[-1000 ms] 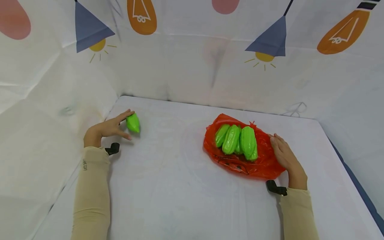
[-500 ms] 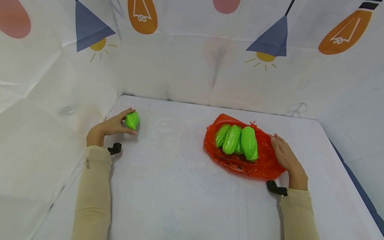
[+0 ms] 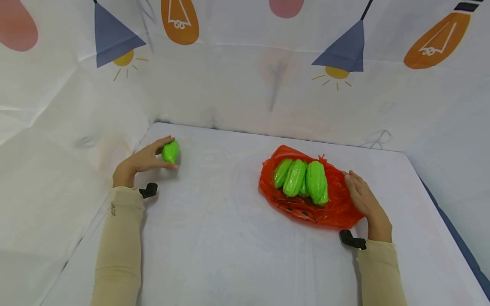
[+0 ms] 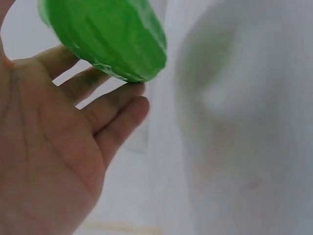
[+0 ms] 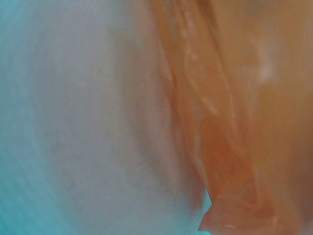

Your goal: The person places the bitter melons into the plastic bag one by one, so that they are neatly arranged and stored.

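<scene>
Left hand (image 3: 143, 161) grip is clamped on one green vegetable (image 3: 170, 151), thumb and fingers curled round it, at the far-left of the white worktop (image 3: 229, 238); whether it's lifted clear, can't tell. Right hand (image 3: 363, 199) lies flat, fingers straight, on the right edge of the red bag (image 3: 306, 208), holding nothing. A pile of green vegetables (image 3: 304, 180) sits on that bag, well apart from the left hand.

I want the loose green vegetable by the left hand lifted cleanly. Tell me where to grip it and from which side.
Grip the loose green vegetable across its thick middle, coming from its left, where the left hand already cups it between thumb and fingers. It tapers toward its ends, so a hold there would probably slip.
</scene>
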Action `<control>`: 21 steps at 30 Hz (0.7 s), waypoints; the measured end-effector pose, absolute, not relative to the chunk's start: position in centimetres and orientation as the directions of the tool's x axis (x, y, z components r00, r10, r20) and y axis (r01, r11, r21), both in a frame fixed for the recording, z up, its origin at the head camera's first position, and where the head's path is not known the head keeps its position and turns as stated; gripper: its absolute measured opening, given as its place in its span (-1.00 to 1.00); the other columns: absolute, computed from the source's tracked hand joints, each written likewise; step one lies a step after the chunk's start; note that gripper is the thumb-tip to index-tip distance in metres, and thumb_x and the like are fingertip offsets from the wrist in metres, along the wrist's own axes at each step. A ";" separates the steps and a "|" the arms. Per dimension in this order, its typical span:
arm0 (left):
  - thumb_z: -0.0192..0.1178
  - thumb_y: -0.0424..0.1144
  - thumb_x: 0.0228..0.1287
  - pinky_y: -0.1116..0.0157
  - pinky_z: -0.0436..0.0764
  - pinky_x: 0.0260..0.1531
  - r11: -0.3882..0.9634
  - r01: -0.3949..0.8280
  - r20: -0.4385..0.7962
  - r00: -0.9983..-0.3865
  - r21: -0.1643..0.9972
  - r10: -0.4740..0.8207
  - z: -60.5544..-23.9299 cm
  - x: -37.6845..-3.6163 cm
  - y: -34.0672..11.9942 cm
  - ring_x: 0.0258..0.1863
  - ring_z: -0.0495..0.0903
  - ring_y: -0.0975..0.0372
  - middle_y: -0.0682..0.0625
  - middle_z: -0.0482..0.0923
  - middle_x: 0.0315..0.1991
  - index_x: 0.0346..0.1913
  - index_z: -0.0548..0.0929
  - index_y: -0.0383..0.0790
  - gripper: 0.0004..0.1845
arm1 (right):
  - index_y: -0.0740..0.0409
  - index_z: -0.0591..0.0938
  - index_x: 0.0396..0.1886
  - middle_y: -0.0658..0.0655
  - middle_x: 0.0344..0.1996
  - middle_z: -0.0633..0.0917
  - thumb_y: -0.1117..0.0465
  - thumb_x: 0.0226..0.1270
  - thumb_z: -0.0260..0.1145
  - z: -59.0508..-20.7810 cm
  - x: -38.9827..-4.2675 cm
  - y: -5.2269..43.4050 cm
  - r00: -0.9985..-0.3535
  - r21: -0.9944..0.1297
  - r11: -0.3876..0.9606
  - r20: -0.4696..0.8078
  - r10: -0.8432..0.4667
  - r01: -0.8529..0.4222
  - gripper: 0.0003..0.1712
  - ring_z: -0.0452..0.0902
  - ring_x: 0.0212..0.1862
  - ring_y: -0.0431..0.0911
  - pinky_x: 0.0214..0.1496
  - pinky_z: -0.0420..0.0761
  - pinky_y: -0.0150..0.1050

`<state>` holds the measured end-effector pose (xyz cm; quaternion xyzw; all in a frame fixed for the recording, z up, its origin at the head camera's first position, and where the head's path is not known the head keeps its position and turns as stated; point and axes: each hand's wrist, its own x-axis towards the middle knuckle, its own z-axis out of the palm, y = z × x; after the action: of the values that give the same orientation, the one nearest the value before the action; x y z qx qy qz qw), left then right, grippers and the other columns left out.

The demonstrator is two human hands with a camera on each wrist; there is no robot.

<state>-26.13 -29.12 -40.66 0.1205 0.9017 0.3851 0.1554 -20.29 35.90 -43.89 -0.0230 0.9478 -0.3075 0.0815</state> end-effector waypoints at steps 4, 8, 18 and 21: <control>0.47 -0.10 0.09 -0.18 0.04 0.44 0.643 0.155 -0.103 -0.933 0.750 0.345 -39.8 -26.1 -27.9 0.53 -0.04 -0.11 -0.04 -0.21 0.60 0.58 -0.05 0.02 0.11 | 0.25 0.09 0.54 0.45 0.53 -0.10 -0.18 0.60 -0.37 -43.7 -20.3 36.0 -0.985 -0.584 0.811 -0.144 -0.090 0.012 -0.23 -0.25 0.50 0.45 0.36 -0.11 0.52; 0.50 -0.07 0.05 -0.14 0.05 0.45 0.637 0.205 -0.042 -0.936 0.743 0.349 -38.9 -26.2 -26.3 0.53 -0.01 -0.05 0.10 -0.22 0.59 0.57 -0.03 0.17 0.12 | 0.26 0.09 0.53 0.46 0.52 -0.09 -0.18 0.60 -0.37 -43.6 -20.2 36.1 -0.986 -0.588 0.809 -0.141 -0.090 0.010 -0.23 -0.25 0.50 0.45 0.36 -0.11 0.52; 0.56 -0.02 -0.05 -0.20 0.04 0.44 0.646 0.328 0.058 -0.914 0.689 0.402 -37.2 -25.7 -23.2 0.56 -0.06 0.09 0.26 -0.19 0.58 0.56 0.04 0.18 0.15 | 0.28 0.08 0.53 0.47 0.52 -0.09 -0.18 0.60 -0.36 -43.5 -20.1 36.1 -0.985 -0.602 0.798 -0.148 -0.090 0.017 -0.22 -0.25 0.49 0.45 0.37 -0.13 0.51; 0.56 -0.06 -0.06 -0.20 0.05 0.43 0.628 0.356 0.088 -0.905 0.692 0.416 -37.0 -25.6 -22.7 0.56 -0.06 0.09 0.23 -0.18 0.58 0.55 0.05 0.16 0.14 | 0.26 0.06 0.54 0.45 0.52 -0.10 -0.20 0.60 -0.37 -43.5 -20.2 35.8 -0.982 -0.602 0.798 -0.163 -0.094 0.023 -0.22 -0.26 0.50 0.44 0.38 -0.13 0.49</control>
<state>-25.63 -22.71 -37.00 0.2141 0.9013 0.3745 0.0404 -20.24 35.80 -43.46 -0.0189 0.9437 -0.3171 0.0927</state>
